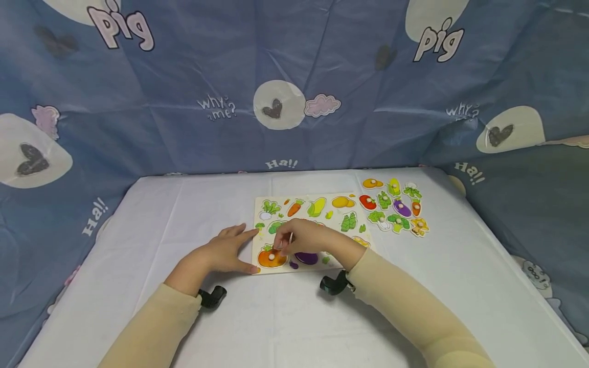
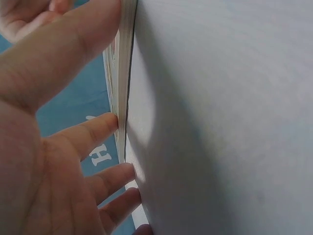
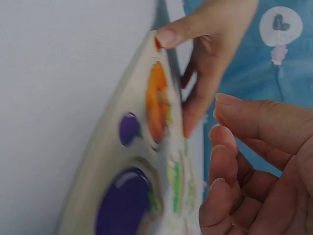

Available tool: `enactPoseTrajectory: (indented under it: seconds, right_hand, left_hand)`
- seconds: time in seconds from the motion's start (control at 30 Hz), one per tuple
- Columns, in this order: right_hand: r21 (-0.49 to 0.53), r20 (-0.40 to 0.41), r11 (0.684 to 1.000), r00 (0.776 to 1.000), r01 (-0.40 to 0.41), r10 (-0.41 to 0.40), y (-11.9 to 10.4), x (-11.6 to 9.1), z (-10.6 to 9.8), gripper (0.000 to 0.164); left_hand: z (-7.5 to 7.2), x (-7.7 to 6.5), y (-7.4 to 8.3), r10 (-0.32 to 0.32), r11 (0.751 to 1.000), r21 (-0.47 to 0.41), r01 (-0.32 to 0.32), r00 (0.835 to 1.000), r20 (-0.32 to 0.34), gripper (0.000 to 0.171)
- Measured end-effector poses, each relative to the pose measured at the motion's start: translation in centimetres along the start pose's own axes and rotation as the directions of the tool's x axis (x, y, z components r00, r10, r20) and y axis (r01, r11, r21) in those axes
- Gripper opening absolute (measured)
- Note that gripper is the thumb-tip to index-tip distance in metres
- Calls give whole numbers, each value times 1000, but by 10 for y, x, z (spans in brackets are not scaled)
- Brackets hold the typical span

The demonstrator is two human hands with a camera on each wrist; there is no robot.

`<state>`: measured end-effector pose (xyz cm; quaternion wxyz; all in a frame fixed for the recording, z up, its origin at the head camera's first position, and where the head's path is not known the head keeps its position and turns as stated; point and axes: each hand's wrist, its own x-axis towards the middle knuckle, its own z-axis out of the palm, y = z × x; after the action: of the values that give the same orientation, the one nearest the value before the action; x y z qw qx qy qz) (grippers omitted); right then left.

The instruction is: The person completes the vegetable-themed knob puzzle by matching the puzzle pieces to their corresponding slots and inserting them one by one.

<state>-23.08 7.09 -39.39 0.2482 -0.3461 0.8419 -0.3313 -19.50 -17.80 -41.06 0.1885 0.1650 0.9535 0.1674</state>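
Observation:
A vegetable puzzle board [image 1: 301,268] lies flat on the white table. Its lower left holds a pumpkin piece [image 1: 269,261] with a white knob, beside a printed purple eggplant [image 1: 307,258]. My left hand [image 1: 225,251] is at the board's left side, thumb on the near corner and forefinger at the edge, fingers spread. Over the board, right by the pumpkin, hovers my right hand [image 1: 306,236]. Its fingers [image 3: 225,156] are loosely bent with a gap to the thumb and nothing between them. That hand hides part of the board's middle.
Right of the board lie several loose knobbed pieces, among them a tomato [image 1: 367,203], an eggplant [image 1: 403,209], a corn [image 1: 393,188] and a carrot [image 1: 416,208]. A blue printed cloth [image 1: 294,145] hangs behind the white table [image 1: 207,199].

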Motion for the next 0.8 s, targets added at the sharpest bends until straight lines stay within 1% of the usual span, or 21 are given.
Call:
enactPoseTrajectory:
  seconds: [0.07,0.3,0.6,0.7,0.8]
  right_hand:
    - [5,-9,1000,1000,2,-2,0,-6,-5,11]
    - [0,-64,1000,998,-28,28,2,-29,-20,10]
    - [-25,-117,1000,993,-10,7,19,-62,-45,13]
    - [-33,-143,999,990,-19,14,26,-74,-51,13]
    - [-12,-168,999,985,-29,27,33,-85,-57,15]
  left_hand:
    - [0,0,0,0,1000,3,0,1000,-4,103]
    - [1,0,0,-2,1000,15,2,1000,-10,102]
    - [1,0,2,3,1000,4,-3,1000,-10,102]
    - [1,-1,2,10,1000,8,-10,1000,-11,102]
    - [1,-1,1,8,1000,7,-8,1000,-11,103]
